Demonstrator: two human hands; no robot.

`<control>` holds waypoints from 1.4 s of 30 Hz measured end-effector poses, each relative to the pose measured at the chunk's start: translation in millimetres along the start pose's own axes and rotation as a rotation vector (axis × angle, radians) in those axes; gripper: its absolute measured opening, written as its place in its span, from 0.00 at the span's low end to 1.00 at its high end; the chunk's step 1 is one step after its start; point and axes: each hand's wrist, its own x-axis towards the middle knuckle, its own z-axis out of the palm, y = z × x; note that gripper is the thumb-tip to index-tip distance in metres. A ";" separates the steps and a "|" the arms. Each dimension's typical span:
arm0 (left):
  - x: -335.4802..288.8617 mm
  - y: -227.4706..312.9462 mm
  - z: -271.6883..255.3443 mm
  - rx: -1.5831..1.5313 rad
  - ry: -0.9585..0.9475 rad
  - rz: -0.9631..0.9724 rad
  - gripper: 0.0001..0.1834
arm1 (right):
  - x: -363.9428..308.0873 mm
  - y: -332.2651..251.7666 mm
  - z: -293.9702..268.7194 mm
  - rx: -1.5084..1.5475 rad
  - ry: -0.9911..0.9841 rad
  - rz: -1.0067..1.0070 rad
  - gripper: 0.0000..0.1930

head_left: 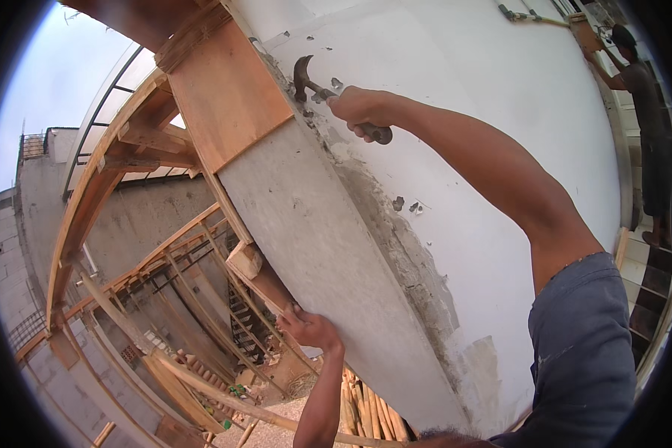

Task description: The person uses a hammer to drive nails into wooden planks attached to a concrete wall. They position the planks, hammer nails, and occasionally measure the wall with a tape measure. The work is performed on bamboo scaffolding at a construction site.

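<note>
My right hand (362,112) is closed round the handle of a claw hammer (302,78). The hammer head is raised beside the seam where a grey concrete column (291,201) meets the white wall (455,134). Lower down, my left hand (308,328) grips the column's left edge, its fingers curled over beside a brown board (272,287); the fingertips are partly hidden. Above the bare concrete, an orange-brown plywood panel (228,97) covers the column's face.
Wooden formwork (89,201) and slanting poles (201,381) stand at left over a lower area with stairs (243,321). Bamboo poles (369,411) are stacked below. Rough mortar (403,254) runs along the wall seam. At far right another person (646,112) reaches up to a box-like object.
</note>
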 end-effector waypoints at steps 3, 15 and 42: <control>-2.4 0.5 0.8 -0.017 0.000 -0.056 0.09 | -38.6 4.7 -26.0 -0.091 -0.005 0.012 0.23; -1.9 4.2 -3.0 -0.042 0.024 0.034 0.08 | 13.2 -27.7 23.9 -0.085 0.243 -0.083 0.23; -2.4 8.2 -2.1 0.063 -0.017 -0.036 0.09 | -8.5 -60.5 -69.5 0.381 0.791 -0.815 0.25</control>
